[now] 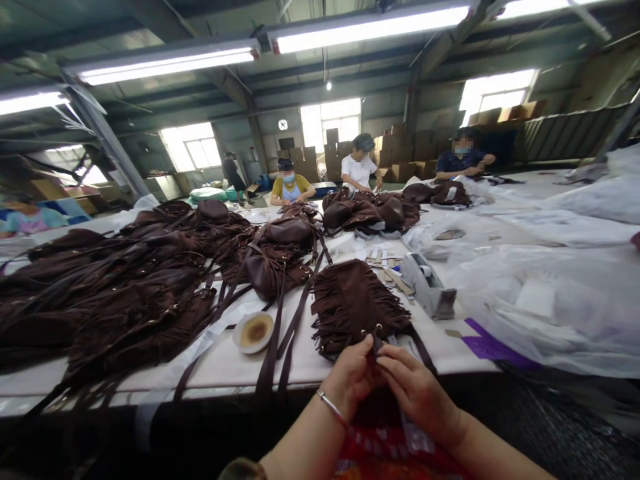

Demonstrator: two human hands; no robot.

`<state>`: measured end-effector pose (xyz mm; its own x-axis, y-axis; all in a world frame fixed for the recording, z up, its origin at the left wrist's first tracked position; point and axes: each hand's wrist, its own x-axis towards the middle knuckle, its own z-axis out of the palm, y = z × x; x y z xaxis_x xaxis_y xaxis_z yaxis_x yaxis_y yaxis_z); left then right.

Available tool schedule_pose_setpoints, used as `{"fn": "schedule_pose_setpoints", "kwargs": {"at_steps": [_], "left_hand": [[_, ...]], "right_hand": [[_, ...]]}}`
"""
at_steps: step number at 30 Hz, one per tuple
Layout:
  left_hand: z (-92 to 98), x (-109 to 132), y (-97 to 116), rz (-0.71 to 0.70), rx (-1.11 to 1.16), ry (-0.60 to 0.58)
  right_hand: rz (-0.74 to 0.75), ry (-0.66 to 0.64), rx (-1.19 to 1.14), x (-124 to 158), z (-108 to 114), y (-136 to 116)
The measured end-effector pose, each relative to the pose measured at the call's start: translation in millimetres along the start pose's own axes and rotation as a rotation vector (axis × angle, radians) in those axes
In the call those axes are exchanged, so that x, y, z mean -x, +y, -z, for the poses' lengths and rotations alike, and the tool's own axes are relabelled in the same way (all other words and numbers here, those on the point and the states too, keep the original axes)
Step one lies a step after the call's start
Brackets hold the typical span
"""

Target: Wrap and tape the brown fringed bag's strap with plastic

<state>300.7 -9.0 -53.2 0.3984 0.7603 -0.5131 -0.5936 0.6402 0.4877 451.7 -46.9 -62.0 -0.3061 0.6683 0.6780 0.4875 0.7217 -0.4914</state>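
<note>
A dark brown fringed bag (355, 293) lies on the table in front of me, its metal eyelets turned toward my body. At its near edge, the fingers of my left hand (356, 373) pinch a small dark strip by the eyelets. My right hand (417, 387) grips the same part of the bag from the other side, its fingers closed and touching the left thumb area. The fingertips partly hide what they pinch. Part of the bag hangs below the hands, over the table edge.
Brown bags (135, 280) with long straps are heaped on the left. Nearer stand a stained white dish (253, 332) and, to the right, a grey tape dispenser (425, 287). Plastic bags (550, 300) and a purple piece (495, 345) lie right. Several co-workers sit across the table.
</note>
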Motion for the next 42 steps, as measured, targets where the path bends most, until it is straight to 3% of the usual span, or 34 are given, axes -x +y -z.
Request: {"fn": "schedule_pose_setpoints", "kwargs": {"at_steps": [2, 5, 7, 9, 12, 17, 28, 32, 38, 42], "left_hand": [[-0.1, 2.1, 1.7, 0.008, 0.002, 0.002], [0.2, 7.8, 1.0, -0.012, 0.008, 0.018], [1.5, 7.9, -1.8, -0.043, 0.012, 0.013], [3.7, 4.9, -5.4, -0.077, -0.002, -0.024], [6.3, -0.5, -9.4, -0.122, -0.060, -0.036], [0.5, -3.3, -11.1, -0.116, -0.088, 0.061], [-11.2, -15.9, -13.3, -0.203, -0.163, 0.249], [-10.1, -13.9, -9.0, -0.220, -0.155, 0.221], [-7.0, 3.4, -9.2, -0.114, -0.230, -0.027], [-11.1, 0.8, -13.8, -0.191, -0.306, 0.076]], "right_hand": [[-0.376, 0.005, -0.177, 1.1, 3.6, -1.8], [-0.994, -0.130, -0.532, -7.4, 4.5, -7.8], [-1.240, -0.209, -0.779, -17.3, 0.5, -12.8], [-1.349, -0.196, -0.946, -26.2, -6.4, -17.4], [-1.417, -0.114, -1.039, -32.4, -17.3, -21.2], [-1.455, -0.040, -1.070, -31.7, -28.3, -20.7], [-1.398, -0.131, -0.966, -28.8, -26.1, -29.5], [-1.406, -0.139, -1.015, -27.4, -20.6, -34.5], [-1.328, -0.083, -1.069, -26.2, -24.7, -27.3], [-1.408, -0.039, -1.075, -27.3, -28.1, -26.8]]}}
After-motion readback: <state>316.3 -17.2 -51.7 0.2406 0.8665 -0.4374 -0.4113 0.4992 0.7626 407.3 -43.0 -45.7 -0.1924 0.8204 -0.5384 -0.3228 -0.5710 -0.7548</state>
